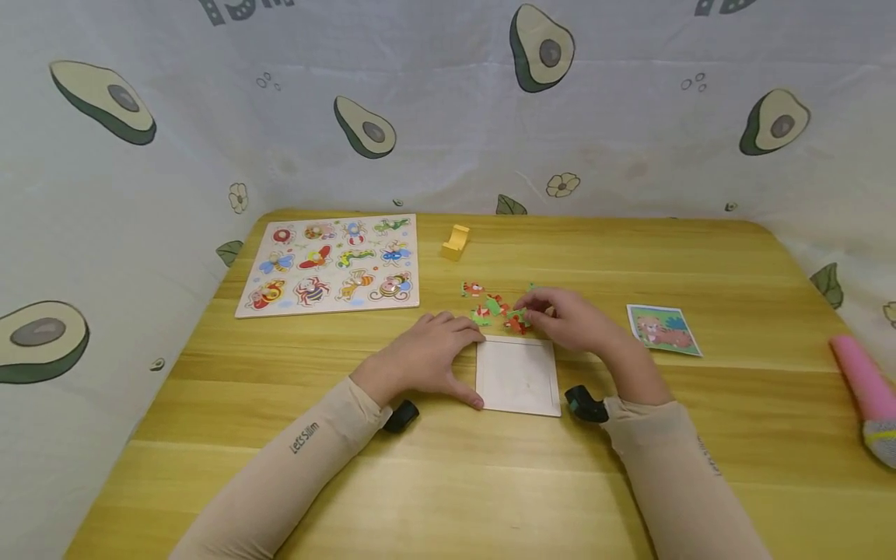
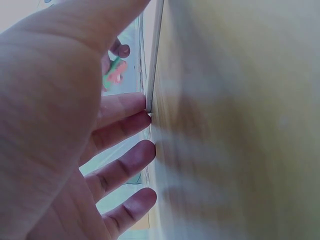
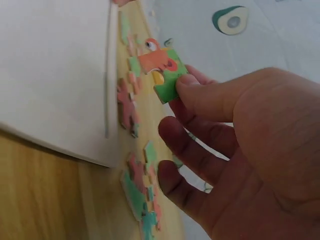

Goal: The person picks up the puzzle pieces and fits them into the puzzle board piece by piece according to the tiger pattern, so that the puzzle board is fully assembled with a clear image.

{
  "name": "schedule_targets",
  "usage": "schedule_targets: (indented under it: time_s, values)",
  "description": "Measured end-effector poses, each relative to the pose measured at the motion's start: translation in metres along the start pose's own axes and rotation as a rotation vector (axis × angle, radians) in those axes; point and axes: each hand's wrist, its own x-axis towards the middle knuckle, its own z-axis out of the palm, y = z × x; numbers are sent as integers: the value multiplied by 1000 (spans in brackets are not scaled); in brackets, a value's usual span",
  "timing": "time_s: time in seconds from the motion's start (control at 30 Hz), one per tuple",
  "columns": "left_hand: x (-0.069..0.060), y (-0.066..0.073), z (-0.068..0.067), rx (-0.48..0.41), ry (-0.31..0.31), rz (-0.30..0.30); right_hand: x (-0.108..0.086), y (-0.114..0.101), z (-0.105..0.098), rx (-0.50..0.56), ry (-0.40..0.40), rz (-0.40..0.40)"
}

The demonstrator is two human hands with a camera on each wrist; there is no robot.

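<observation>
A shallow pale wooden puzzle tray lies on the table between the hands, its inside bare. My left hand rests along its left edge, fingers fairly straight; the index fingertip touches the far corner and the thumb lies at the near one. Between thumb and index finger, my right hand pinches a green and orange jigsaw piece with an eye printed on it. This piece is held up off the table. Just beyond the tray lie several loose jigsaw pieces, some overlapping and partly hidden by the right hand.
Back left is a wooden insect puzzle board. A small yellow holder stands behind the loose pieces. To the right lies a picture card, with a pink, grey-ended object at the far right. An avocado-print cloth hangs behind the table.
</observation>
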Motion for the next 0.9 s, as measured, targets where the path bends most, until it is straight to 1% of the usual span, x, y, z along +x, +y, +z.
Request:
schedule_targets:
  time_s: [0.1,0.3,0.43,0.57,0.63,0.8,0.9]
  values:
    - [-1,-1,1,-6,-3,-9,-1,-2,-4,35,-16,-6]
    - [-4,-3,0,-4,5,-18,-1,-5,-6,77,-80,-9]
    - [-4,-2,-1,-1,0,-24,-2,-5,-6,73,-110,1]
    - [-3,-1,-1,-4,-7,-23,-3,-7,-6,73,-115,11]
    - [-2,0,-1,-8,-6,-19,-4,-7,-7,64,-129,7]
    - [1,1,0,-5,-4,-14,-4,-6,-5,35,-199,-17]
    - [1,1,0,-7,-7,-15,-2,-7,1,40,-206,-26]
